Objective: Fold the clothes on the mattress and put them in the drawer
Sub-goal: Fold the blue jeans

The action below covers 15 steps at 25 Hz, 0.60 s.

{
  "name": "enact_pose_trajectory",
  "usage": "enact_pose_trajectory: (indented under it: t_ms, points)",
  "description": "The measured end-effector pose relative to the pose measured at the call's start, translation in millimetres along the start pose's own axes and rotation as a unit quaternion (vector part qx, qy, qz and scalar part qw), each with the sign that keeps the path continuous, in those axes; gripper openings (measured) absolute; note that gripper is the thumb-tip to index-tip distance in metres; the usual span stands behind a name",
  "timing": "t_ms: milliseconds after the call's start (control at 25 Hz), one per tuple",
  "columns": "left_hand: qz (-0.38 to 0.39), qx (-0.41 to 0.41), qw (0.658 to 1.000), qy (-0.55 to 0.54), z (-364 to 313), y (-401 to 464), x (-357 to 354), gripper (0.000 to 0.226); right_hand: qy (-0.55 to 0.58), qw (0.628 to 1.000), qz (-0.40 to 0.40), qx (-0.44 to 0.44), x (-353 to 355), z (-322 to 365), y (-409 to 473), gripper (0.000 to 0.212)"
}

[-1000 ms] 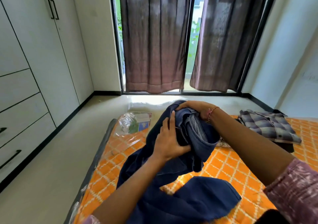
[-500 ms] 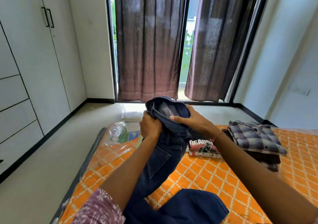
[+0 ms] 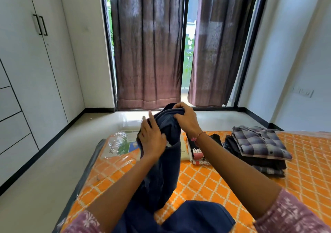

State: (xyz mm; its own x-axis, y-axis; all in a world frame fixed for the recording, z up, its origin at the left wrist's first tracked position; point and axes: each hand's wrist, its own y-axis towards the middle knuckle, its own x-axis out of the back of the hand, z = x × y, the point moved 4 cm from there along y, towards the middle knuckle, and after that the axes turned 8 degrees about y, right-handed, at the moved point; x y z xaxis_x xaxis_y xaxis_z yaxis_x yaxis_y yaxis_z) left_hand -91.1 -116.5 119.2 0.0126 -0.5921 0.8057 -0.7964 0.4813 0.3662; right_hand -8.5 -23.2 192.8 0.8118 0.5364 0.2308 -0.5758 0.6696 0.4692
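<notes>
Mattress: orange diamond-patterned mattress (image 3: 206, 177) on the pale floor, carrying all the clothes.
Drawers: white wardrobe drawers (image 3: 12, 123) left of the mattress, all closed, contents hidden.
Plastic bag: clear crinkled plastic bag (image 3: 119, 144) at the mattress's far left corner, with green and blue printed packaging inside.
Jeans: dark blue denim jeans (image 3: 161, 170) held up above the mattress's middle, lower part hanging down onto the near edge of the mattress.
Left grip: left hand (image 3: 152, 139) against the jeans' left side below the top, thumb curled onto the cloth, index finger raised straight and off it.
Right grip: right hand (image 3: 186, 119) clenched over the top fold of the jeans, fingers curled round the bunched cloth; pink thread bracelet (image 3: 198, 136) on the wrist.
Folded pile: grey-and-lilac checked shirt (image 3: 259, 144) topping a stack of dark folded clothes (image 3: 265, 164) on the mattress's far right part.
Printed shirt: folded black T-shirt with red-and-white print (image 3: 198, 155) on the mattress, between the jeans and the stack.
</notes>
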Motion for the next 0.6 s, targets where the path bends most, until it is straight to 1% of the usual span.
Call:
enact_pose_trajectory:
  t_ms: [40, 80, 120, 160, 200, 240, 280, 320, 360, 400, 440, 480, 520, 560, 600]
  points:
    - [-0.005, -0.028, 1.0, -0.007, -2.1, -17.4, -9.3, 0.086, 0.0, 1.0, 0.004, -0.009, -2.8, -1.2, 6.7, 0.027]
    - [0.029, -0.033, 0.999, -0.018, 0.6, -34.3, -22.2, 0.087, -0.003, 1.0, 0.011, -0.016, -5.0, -2.4, 12.5, 0.03]
    - [0.086, -0.022, 0.996, -0.002, 8.4, -48.0, -34.9, 0.095, -0.012, 0.999, 0.022, -0.022, -7.1, -2.1, 18.7, 0.033]
    - [0.138, -0.012, 0.989, 0.044, 22.1, -58.6, -45.3, 0.106, -0.025, 0.999, 0.035, -0.025, -7.4, -1.8, 25.5, 0.036]
    - [0.146, -0.014, 0.983, 0.108, 38.9, -66.5, -48.5, 0.116, -0.035, 0.998, 0.05, -0.025, -6.4, -0.7, 31.3, 0.038]
    - [0.1, -0.038, 0.981, 0.163, 56.0, -70.1, -44.7, 0.122, -0.04, 0.997, 0.063, -0.022, -2.3, 0.3, 36.6, 0.039]
    - [0.021, -0.087, 0.971, 0.22, 69.6, -70.7, -35.9, 0.127, -0.042, 0.996, 0.076, -0.015, 3.0, 1.8, 40.9, 0.04]
    - [-0.059, -0.148, 0.952, 0.262, 78.0, -69.9, -25.9, 0.129, -0.041, 0.995, 0.089, -0.007, 8.8, 3.8, 43.8, 0.04]
    - [-0.134, -0.198, 0.93, 0.28, 86.1, -67.9, -17.5, 0.128, -0.033, 0.994, 0.101, -0.002, 14.8, 5.2, 46.3, 0.039]
    - [-0.2, -0.23, 0.909, 0.283, 94.1, -60.9, -11.0, 0.122, -0.022, 0.993, 0.114, 0.001, 19.6, 8.5, 49.3, 0.038]
    - [-0.203, -0.221, 0.911, 0.282, 102.8, -49.4, -4.6, 0.115, -0.014, 0.992, 0.128, 0.004, 22.8, 12.6, 51.7, 0.037]
    - [-0.166, -0.189, 0.93, 0.269, 111.6, -37.2, 3.1, 0.103, -0.02, 0.989, 0.143, 0.013, 25.1, 16.4, 54.8, 0.036]
    - [-0.096, -0.143, 0.954, 0.247, 119.2, -24.7, 8.3, 0.088, -0.047, 0.986, 0.159, 0.029, 26.8, 19.8, 58.0, 0.035]
    - [0.002, -0.09, 0.969, 0.229, 126.7, -15.3, 6.7, 0.07, -0.097, 0.979, 0.171, 0.051, 29.4, 20.6, 60.6, 0.034]
    - [0.105, -0.061, 0.969, 0.214, 133.7, -9.4, 0.4, 0.053, -0.155, 0.969, 0.179, 0.072, 32.7, 19.7, 63.1, 0.033]
